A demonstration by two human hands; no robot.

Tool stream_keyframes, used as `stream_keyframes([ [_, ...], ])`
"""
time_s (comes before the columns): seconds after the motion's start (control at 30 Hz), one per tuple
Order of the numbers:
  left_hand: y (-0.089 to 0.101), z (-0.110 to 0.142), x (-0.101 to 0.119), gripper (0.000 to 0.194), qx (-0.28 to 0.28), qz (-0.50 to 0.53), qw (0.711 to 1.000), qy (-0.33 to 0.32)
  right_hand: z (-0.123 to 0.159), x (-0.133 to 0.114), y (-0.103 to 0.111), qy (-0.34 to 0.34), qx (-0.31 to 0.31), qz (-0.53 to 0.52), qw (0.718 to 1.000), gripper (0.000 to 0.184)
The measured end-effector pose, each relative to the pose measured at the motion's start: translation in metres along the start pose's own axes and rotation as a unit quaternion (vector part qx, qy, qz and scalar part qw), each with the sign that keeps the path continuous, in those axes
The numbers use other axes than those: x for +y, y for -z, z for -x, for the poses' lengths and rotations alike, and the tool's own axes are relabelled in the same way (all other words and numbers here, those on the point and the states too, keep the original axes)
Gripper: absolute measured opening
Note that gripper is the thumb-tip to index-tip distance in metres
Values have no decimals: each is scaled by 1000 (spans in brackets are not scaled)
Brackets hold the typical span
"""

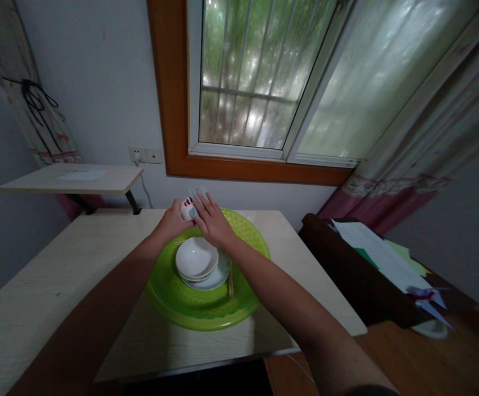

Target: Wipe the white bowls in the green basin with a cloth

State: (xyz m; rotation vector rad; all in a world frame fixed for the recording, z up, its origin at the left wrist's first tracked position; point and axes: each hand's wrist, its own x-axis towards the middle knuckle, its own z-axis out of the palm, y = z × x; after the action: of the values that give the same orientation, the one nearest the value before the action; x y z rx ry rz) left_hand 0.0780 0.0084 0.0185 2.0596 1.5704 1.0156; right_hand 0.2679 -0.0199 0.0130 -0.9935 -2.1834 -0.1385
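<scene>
A round green tray (190, 311) sits on the pale wooden table (45, 286). In it lie stacked white bowls (197, 259) on a white plate, with a chopstick (230, 283) beside them. Above the tray's far rim, my left hand (172, 221) grips a small white cup with red marks (186, 209). My right hand (211, 220) presses a light blue-grey cloth (197, 197) against that cup, fingers closed on it. Both forearms reach over the tray.
A small side table (72, 179) with a paper on it stands at the back left, under a wall socket (145, 155). A dark wooden piece of furniture (355, 275) with papers on it stands at the right. A window is behind the table.
</scene>
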Motion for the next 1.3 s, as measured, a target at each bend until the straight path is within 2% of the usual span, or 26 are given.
stream_keyframes([
  [0.13, 1, 2, 2, 52, -10, -4, 1000, -16, -2, -8, 5, 22, -18, 46, 999, 55],
  [0.27, 0, 2, 2, 54, -8, -8, 1000, -27, -4, -3, 2, 6, 13, 7, 1000, 52],
  [0.4, -2, 2, 1, 58, 1, -12, 999, -42, -4, 13, -3, -49, 75, -84, 992, 58],
  [0.5, -1, 2, -1, 61, 18, -7, 999, -42, -2, 28, -10, -112, 113, -163, 974, 65],
  [0.6, 0, 2, -1, 61, 40, -1, 999, -25, 1, 39, -18, -172, 123, -223, 952, 75],
  [0.7, 0, 1, -2, 60, 47, 4, 999, -16, 3, 42, -24, -201, 116, -248, 941, 83],
  [0.8, -1, 0, -3, 59, 45, 9, 999, -12, 2, 38, -23, -182, 113, -241, 946, 78],
  [0.93, -1, -1, -5, 59, 40, 9, 999, -17, 1, 26, -13, -115, 93, -188, 971, 68],
  [1.17, 0, 0, -4, 55, 19, 21, 999, -36, -2, -1, 5, 16, 12, -35, 999, 57],
  [1.3, 0, 0, -3, 54, 13, 16, 999, -33, -3, -8, 8, 20, -10, 0, 1000, 55],
])
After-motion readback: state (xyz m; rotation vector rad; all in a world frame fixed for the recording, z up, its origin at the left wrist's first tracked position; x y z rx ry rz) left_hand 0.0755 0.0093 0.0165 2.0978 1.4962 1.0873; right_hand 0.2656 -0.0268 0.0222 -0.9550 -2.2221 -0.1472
